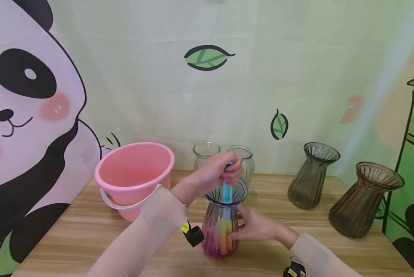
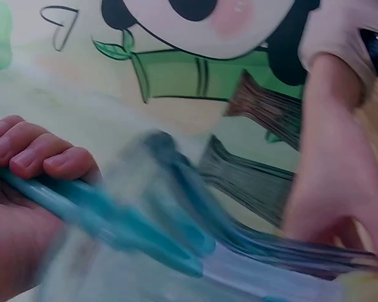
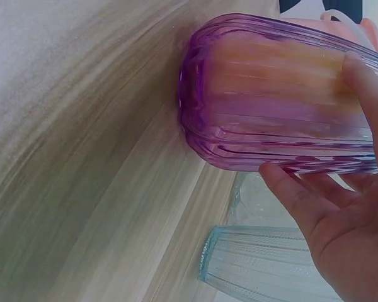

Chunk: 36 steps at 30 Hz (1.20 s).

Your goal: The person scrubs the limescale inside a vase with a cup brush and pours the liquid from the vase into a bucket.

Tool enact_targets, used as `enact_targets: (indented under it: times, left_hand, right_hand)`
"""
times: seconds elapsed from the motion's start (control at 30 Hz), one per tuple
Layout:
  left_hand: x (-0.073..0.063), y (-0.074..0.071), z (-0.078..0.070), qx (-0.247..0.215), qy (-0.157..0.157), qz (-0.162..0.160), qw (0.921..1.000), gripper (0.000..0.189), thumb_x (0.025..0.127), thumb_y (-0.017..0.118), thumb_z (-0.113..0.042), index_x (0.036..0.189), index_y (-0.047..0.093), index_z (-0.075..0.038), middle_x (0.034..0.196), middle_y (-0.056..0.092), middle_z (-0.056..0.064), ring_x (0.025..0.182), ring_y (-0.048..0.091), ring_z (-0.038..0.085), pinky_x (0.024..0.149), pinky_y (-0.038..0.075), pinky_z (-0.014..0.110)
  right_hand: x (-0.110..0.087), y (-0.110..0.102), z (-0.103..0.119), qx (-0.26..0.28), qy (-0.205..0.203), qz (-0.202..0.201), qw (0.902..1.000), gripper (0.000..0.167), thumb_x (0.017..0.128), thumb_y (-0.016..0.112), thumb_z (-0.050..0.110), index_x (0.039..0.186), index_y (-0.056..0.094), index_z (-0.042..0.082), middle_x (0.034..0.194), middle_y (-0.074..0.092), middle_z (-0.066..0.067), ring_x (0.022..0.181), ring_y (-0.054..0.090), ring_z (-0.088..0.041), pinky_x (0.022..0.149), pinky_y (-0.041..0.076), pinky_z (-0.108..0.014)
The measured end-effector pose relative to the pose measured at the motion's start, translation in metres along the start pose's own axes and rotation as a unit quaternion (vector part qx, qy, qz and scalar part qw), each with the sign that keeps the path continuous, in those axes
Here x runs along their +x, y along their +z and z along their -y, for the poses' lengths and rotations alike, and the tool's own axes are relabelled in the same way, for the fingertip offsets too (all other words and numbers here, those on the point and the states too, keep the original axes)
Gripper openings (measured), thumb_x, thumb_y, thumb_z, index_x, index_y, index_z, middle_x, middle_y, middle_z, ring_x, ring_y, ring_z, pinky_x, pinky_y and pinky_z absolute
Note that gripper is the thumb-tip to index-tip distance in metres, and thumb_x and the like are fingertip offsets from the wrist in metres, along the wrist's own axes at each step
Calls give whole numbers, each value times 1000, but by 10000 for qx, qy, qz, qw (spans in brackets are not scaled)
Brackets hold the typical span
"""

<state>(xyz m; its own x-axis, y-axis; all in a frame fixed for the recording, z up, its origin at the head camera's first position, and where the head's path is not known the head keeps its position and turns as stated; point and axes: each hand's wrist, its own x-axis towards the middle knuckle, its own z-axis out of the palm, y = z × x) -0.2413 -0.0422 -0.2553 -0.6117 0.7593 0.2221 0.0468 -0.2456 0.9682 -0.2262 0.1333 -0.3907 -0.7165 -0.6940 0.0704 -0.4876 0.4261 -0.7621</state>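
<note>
My left hand (image 1: 218, 171) grips the teal handle of a bottle brush (image 1: 226, 193) above a ribbed glass vase (image 1: 210, 234). The vase shades from blue at its flared rim to purple at its base, standing upright on the table. Inside it, through the glass, a yellow-orange brush head shows blurred. My right hand (image 1: 259, 225) holds the vase's side, its thumb across the front and the other fingers partly hidden behind. In the left wrist view, the handle (image 2: 107, 217) runs from curled fingers down into the vase mouth. The right wrist view shows the purple base (image 3: 198, 94) close up.
A pink bucket (image 1: 134, 188) with a white handle stands to the left. Two clear glass vases (image 1: 207, 149) are behind the hands. At the right stand a grey ribbed vase (image 1: 307, 184) and a brown one (image 1: 356, 207). A printed cloth (image 1: 151, 84) hangs behind the wooden table (image 1: 269, 257).
</note>
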Motion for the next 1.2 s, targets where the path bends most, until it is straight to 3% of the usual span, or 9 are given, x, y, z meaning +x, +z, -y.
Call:
enact_targets:
  times: [0.1, 0.23, 0.33, 0.53, 0.67, 0.87, 1.03, 1.2]
  left_hand:
    - [-2, -2, 11, 134, -138, 93, 9998, 31, 90, 25, -9, 59, 25, -11, 51, 27, -5, 47, 24, 11, 52, 23, 23]
    - [-2, -2, 16, 218, -72, 311, 9993, 29, 90, 25, -10, 61, 24, -11, 53, 28, -5, 48, 25, 11, 52, 24, 23]
    - [-2, -1, 17, 292, -35, 461, 9985, 27, 89, 25, -9, 62, 24, -11, 54, 28, -5, 49, 25, 11, 52, 24, 24]
    - [-3, -3, 18, 290, -96, 457, 9985, 29, 91, 24, -10, 62, 24, -10, 54, 29, -4, 49, 25, 12, 53, 25, 24]
    - [-3, -3, 18, 205, -98, 418, 9989, 31, 92, 25, -11, 61, 25, -11, 53, 28, -5, 48, 25, 11, 53, 25, 24]
    - [-4, -4, 16, 77, 114, 183, 9997, 34, 93, 24, -12, 59, 25, -13, 50, 28, -6, 46, 24, 11, 51, 24, 23]
    - [-5, -2, 7, 97, 164, 136, 9997, 35, 92, 25, -12, 58, 26, -14, 49, 28, -6, 45, 24, 11, 50, 23, 24]
    - [0, 5, -25, 180, 234, 17, 9996, 35, 90, 25, -11, 56, 26, -15, 48, 27, -7, 44, 23, 10, 50, 22, 23]
  right_hand:
    - [0, 2, -1, 82, -29, -46, 10000, 64, 75, 74, 20, 123, 39, -2, 118, 56, -17, 108, 57, -34, 75, 52, -21]
    - [-2, 3, -2, 272, -73, 21, 9996, 66, 77, 72, 21, 127, 35, -2, 124, 51, -20, 113, 53, -37, 77, 52, -27]
    - [-4, 1, -4, 210, -48, 199, 9996, 66, 79, 71, 24, 127, 33, -1, 126, 48, -20, 115, 50, -37, 80, 52, -32]
    - [-1, -5, -8, 315, -94, 660, 9973, 63, 81, 69, 24, 127, 31, 1, 128, 44, -15, 122, 42, -32, 96, 43, -43]
    - [2, -5, -12, 728, -37, 787, 9942, 66, 82, 68, 19, 130, 28, 1, 130, 43, -16, 124, 42, -31, 100, 40, -40]
    - [1, -2, -15, 1197, 50, 685, 9904, 72, 80, 69, 13, 133, 22, -2, 133, 39, -23, 126, 40, -37, 95, 44, -32]
    - [0, 0, -14, 1299, -9, 607, 9897, 75, 79, 70, 11, 135, 21, -2, 134, 38, -23, 126, 39, -39, 91, 47, -29]
    - [-1, 0, -12, 1180, 128, 471, 9918, 75, 77, 72, 10, 133, 25, -3, 130, 43, -21, 122, 44, -39, 88, 49, -30]
